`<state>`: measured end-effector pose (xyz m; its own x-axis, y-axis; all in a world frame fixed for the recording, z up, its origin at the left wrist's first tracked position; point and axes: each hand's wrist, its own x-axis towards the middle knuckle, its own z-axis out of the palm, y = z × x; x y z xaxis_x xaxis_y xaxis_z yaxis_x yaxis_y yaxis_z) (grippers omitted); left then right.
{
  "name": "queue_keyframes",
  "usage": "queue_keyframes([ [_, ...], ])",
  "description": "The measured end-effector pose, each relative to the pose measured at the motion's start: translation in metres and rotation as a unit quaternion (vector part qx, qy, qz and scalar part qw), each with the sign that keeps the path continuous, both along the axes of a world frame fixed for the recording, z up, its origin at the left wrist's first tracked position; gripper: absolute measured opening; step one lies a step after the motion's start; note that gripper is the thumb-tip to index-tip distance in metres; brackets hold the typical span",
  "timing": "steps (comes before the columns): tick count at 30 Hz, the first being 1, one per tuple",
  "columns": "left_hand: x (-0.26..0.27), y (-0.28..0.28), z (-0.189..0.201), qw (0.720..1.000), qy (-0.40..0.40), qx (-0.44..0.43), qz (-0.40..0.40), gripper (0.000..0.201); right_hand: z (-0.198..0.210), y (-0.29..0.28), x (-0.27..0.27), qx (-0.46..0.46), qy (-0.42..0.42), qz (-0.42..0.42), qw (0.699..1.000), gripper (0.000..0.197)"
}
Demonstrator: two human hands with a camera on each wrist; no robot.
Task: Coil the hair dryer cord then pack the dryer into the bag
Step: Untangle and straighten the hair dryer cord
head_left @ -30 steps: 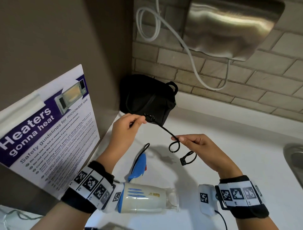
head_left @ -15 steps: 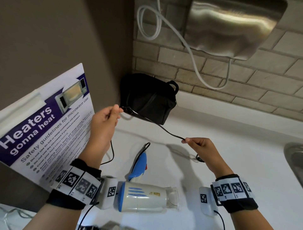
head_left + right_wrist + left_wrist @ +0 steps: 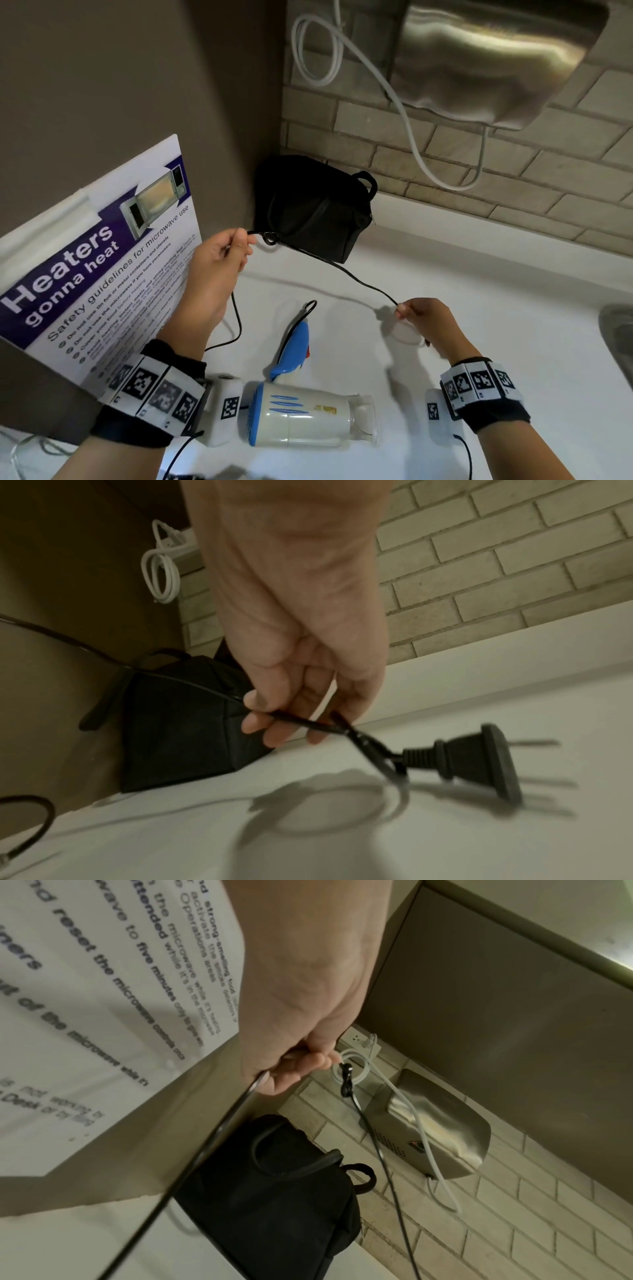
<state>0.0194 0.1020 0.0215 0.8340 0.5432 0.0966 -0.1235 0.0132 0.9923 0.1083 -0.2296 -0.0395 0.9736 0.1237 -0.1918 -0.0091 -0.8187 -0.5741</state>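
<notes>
Nearest you, at 6 o'clock, the cream-and-blue plastic hair dryer (image 3: 301, 419) lies unpacked on the white counter (image 3: 513, 342); your left hand (image 3: 219, 260) and right hand (image 3: 424, 318) each pinch its thin black cord (image 3: 346, 274), stretched uncoiled; the black fabric bag (image 3: 308, 205) waits at 12 o'clock.
</notes>
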Motion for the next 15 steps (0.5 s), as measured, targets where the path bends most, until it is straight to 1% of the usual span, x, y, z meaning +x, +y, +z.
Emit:
queue_keyframes([
  [2, -0.001, 0.002, -0.002, 1.000, 0.004, 0.002, -0.025, 0.027, 0.006, -0.003, -0.003, 0.059, 0.022, 0.014, 0.998, 0.032],
  [3, -0.001, 0.002, -0.004, 0.999, 0.008, 0.005, -0.033, 0.028, 0.011, -0.003, -0.005, 0.107, 0.045, 0.017, 0.993, 0.033],
  [4, -0.001, 0.002, -0.006, 0.999, 0.013, 0.008, -0.037, 0.028, 0.016, -0.004, -0.006, 0.170, 0.077, 0.014, 0.982, 0.030],
  [6, -0.001, -0.001, -0.010, 0.999, 0.026, 0.010, -0.045, 0.027, 0.028, -0.003, -0.010, 0.285, 0.138, -0.002, 0.948, 0.021],
  [8, -0.002, -0.004, -0.013, 0.998, 0.041, 0.010, -0.056, 0.026, 0.035, -0.003, -0.012, 0.351, 0.168, -0.010, 0.921, 0.019],
  [10, -0.002, -0.007, -0.015, 0.997, 0.051, 0.010, -0.064, 0.025, 0.040, -0.001, -0.012, 0.379, 0.177, -0.011, 0.908, 0.018],
  [15, -0.005, -0.013, -0.013, 0.994, 0.067, 0.021, -0.078, 0.026, 0.043, 0.003, -0.012, 0.401, 0.184, -0.017, 0.897, 0.015],
])
